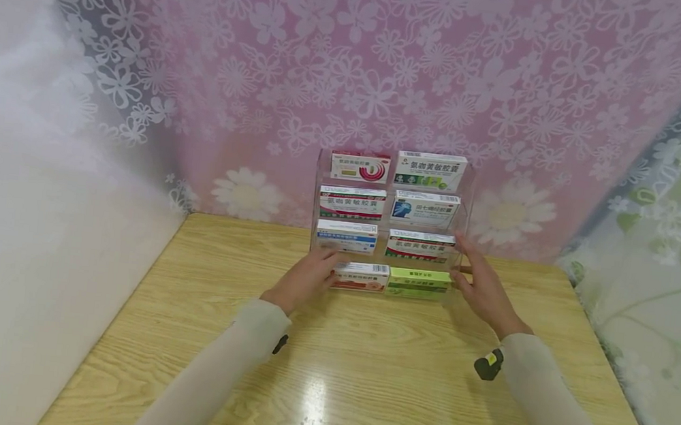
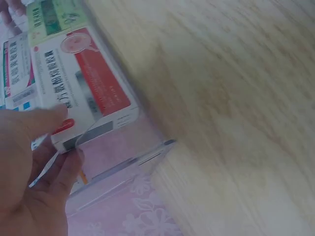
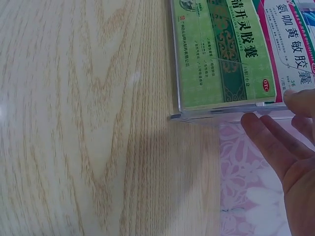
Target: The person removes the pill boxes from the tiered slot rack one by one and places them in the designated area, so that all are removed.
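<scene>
A clear display rack point(image 1: 380, 257) holds medicine boxes in tiers of two. At its bottom left, my left hand point(image 1: 308, 276) is on a red and white medicine box point(image 1: 361, 279). In the left wrist view the thumb point(image 2: 47, 120) lies on the box's face, with fingers at its end, pinching it. Beside it sits a green medicine box point(image 1: 420, 285). My right hand point(image 1: 484, 288) is at the rack's right side, its fingertips point(image 3: 251, 123) right at the clear side wall. The right thumb point(image 3: 298, 101) reaches toward the front, near a white and pink box point(image 3: 285, 54).
The rack stands on a wood-grain table point(image 1: 326, 362) at its back edge, before a pink flowered cloth point(image 1: 355, 56). White cloth point(image 1: 39, 211) hangs at the left, a leaf-patterned one point(image 1: 673, 272) at the right. Upper tiers hold several more boxes point(image 1: 430, 172).
</scene>
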The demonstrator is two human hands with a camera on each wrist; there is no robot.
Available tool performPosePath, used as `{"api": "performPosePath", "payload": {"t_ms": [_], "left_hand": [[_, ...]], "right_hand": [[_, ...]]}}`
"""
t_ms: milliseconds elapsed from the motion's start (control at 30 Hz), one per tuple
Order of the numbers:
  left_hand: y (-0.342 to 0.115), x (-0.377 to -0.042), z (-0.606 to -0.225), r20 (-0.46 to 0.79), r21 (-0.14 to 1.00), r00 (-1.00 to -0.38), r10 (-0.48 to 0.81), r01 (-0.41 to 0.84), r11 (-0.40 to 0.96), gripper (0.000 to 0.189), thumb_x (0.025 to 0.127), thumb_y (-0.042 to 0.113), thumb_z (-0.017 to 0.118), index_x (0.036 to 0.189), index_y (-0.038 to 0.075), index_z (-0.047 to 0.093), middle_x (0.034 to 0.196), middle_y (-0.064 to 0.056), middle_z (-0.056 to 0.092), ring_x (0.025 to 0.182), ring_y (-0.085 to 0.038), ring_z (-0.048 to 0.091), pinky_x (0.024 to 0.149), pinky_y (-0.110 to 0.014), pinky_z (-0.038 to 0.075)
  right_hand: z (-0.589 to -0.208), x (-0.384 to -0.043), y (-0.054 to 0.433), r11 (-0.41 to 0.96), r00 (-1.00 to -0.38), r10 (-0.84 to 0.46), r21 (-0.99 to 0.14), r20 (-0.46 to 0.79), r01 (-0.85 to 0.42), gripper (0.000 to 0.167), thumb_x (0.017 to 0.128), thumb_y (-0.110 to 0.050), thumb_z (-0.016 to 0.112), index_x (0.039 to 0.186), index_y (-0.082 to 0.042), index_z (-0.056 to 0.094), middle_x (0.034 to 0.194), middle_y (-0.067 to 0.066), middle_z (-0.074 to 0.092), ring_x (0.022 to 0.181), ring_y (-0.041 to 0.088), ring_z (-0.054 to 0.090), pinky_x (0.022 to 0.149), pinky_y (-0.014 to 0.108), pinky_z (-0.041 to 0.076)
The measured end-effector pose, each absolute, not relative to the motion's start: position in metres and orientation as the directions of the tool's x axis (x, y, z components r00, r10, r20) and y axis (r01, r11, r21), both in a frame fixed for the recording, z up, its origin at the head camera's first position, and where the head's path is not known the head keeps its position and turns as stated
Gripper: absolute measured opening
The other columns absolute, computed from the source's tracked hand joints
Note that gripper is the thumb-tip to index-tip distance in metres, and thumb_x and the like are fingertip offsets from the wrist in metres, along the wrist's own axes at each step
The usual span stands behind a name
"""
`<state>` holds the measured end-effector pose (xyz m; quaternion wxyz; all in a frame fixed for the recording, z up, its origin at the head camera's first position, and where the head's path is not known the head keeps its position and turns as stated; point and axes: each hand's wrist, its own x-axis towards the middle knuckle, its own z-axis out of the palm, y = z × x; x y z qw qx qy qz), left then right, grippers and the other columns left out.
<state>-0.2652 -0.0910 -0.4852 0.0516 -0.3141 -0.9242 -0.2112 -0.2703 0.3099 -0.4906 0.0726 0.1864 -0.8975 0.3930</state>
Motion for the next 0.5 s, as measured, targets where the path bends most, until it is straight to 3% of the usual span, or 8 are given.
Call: {"api": "performPosePath", "payload": {"t_ms": [133,367,500], "left_hand": [[-0.092,-0.265,-0.491,0.272,0.378,-0.789,0.552,0.615,0.692,0.047,0.106,0.003,0.070,0.151,0.013,0.062,0.150,-0.007,0.066,0.139,-0.029,0.060,0.118,-0.046,0.054],[-0.103,-0.272,-0.489,0.363,0.385,-0.772,0.521,0.634,0.671,0.042,0.108,0.006,0.068,0.149,0.016,0.063,0.148,-0.002,0.066,0.141,-0.024,0.059,0.120,-0.041,0.052],[-0.114,-0.269,-0.472,0.384,0.433,-0.777,0.499,0.629,0.646,0.041,0.109,0.009,0.067,0.149,0.017,0.064,0.142,-0.004,0.068,0.126,-0.024,0.066,0.105,-0.041,0.060]], "right_hand": [[-0.490,-0.269,0.309,0.624,-0.922,-0.277,-0.678,0.272,-0.388,0.082,0.109,0.004,0.058,0.177,-0.020,0.016,0.170,0.030,0.037,0.122,0.059,0.067,0.087,0.048,0.067],[-0.490,-0.268,0.310,0.643,-0.928,-0.265,-0.669,0.263,-0.374,0.083,0.110,-0.001,0.061,0.177,-0.025,0.016,0.169,0.030,0.040,0.120,0.058,0.069,0.086,0.050,0.067],[-0.490,-0.268,0.311,0.653,-0.927,-0.265,-0.659,0.264,-0.374,0.085,0.110,-0.001,0.061,0.177,-0.027,0.016,0.168,0.031,0.040,0.120,0.058,0.069,0.086,0.051,0.067]]}}
